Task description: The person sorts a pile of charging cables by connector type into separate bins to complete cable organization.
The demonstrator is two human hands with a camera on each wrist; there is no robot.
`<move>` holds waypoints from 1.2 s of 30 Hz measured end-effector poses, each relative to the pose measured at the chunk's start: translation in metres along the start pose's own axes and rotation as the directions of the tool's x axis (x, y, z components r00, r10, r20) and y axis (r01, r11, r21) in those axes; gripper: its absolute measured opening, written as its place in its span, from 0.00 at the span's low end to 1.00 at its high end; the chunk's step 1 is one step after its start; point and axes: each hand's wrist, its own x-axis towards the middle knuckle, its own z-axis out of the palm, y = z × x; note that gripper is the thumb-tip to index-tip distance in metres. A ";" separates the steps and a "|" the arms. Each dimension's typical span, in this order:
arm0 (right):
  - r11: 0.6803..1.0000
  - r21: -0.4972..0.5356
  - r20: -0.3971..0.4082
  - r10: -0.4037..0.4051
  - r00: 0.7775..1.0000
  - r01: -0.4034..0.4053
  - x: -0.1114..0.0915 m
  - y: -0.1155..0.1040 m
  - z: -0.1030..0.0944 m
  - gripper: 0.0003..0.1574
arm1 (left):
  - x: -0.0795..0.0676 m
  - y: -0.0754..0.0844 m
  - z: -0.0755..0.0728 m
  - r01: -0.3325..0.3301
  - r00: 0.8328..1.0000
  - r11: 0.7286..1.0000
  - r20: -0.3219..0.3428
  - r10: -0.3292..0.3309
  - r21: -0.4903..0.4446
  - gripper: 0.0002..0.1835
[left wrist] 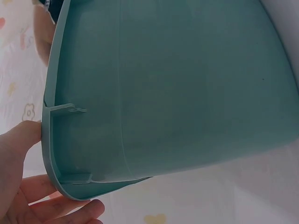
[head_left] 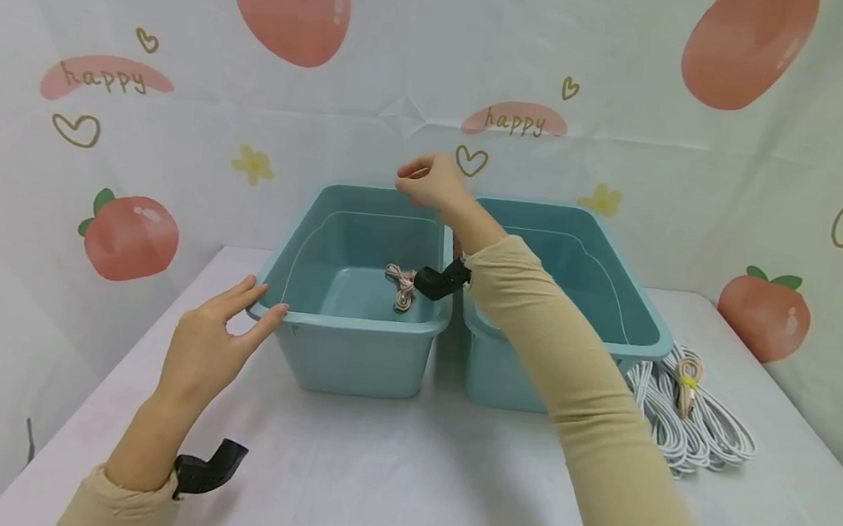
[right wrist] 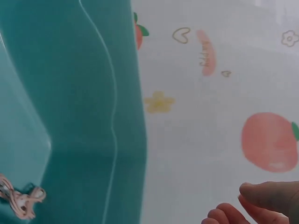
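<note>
Two teal plastic bins stand side by side. My left hand (head_left: 207, 349) holds the near left corner of the left bin (head_left: 353, 357), thumb at the front rim and fingers at the left rim. The left wrist view shows this hand (left wrist: 35, 196) around the rim corner (left wrist: 49, 154). Above the back rims, between the bins, is my right hand (head_left: 436, 182), its fingers loosely bent with nothing visible in them. A tied pinkish cable bundle (head_left: 404, 288) lies inside the left bin, partly hidden by the right wrist's black strap (head_left: 444, 280).
The right bin (head_left: 602, 266) stands partly behind my right forearm. Beside it on the table lie several coiled grey-white cables (head_left: 707, 438) and a beige cable bundle with a yellow tie (head_left: 688, 378). A white fruit-print sheet (head_left: 409, 61) hangs behind the bins.
</note>
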 end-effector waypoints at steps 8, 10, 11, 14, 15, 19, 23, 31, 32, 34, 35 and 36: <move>0.999 -0.027 0.009 -0.047 0.999 0.047 -0.023 -0.004 -0.034 0.18 | 0.000 0.001 -0.001 -0.003 1.000 1.000 0.001 0.003 -0.003 0.29; 0.999 -0.024 -0.002 -0.048 0.999 0.048 -0.028 -0.002 -0.042 0.18 | 0.000 0.001 -0.001 -0.002 1.000 1.000 0.002 0.002 -0.007 0.29; 0.999 -0.017 -0.005 -0.050 0.999 0.050 -0.031 -0.001 -0.045 0.18 | 0.000 0.001 -0.001 -0.001 1.000 1.000 0.003 0.001 -0.008 0.29; 0.999 -0.007 -0.013 -0.047 0.999 0.047 -0.040 0.004 -0.056 0.19 | 0.000 0.001 -0.002 0.007 1.000 1.000 0.010 -0.007 -0.009 0.29; 0.999 -0.004 -0.010 -0.051 0.999 0.051 -0.043 0.006 -0.059 0.19 | 0.000 0.001 -0.002 0.009 1.000 1.000 0.011 -0.009 -0.010 0.29; 0.998 -0.025 0.004 -0.052 0.999 0.052 -0.059 0.017 -0.073 0.20 | -0.001 0.001 -0.001 0.015 1.000 1.000 0.012 -0.015 -0.011 0.29; 0.997 -0.078 -0.006 -0.026 1.000 0.026 -0.076 0.030 -0.086 0.20 | -0.001 0.001 -0.001 0.014 1.000 1.000 0.012 -0.014 -0.015 0.29; 0.997 -0.036 -0.079 -0.069 0.994 0.067 -0.111 0.060 -0.107 0.21 | 0.000 0.001 0.000 0.011 1.000 1.000 0.009 -0.011 -0.019 0.29; 0.997 -0.034 -0.088 -0.072 0.994 0.070 -0.116 0.064 -0.110 0.20 | 0.000 0.001 0.000 0.011 1.000 1.000 0.008 -0.011 -0.019 0.29; 0.997 -0.035 -0.100 -0.067 0.993 0.064 -0.124 0.071 -0.116 0.20 | 0.000 0.000 0.000 0.010 1.000 1.000 0.005 -0.010 -0.019 0.29; 0.998 -0.041 -0.102 -0.058 0.993 0.054 -0.128 0.075 -0.120 0.20 | 0.000 0.000 0.000 0.009 1.000 1.000 0.004 -0.009 -0.019 0.29; 0.998 -0.043 -0.098 -0.048 0.994 0.044 -0.133 0.079 -0.124 0.20 | 0.000 0.000 0.000 0.008 1.000 1.000 0.002 -0.008 -0.018 0.29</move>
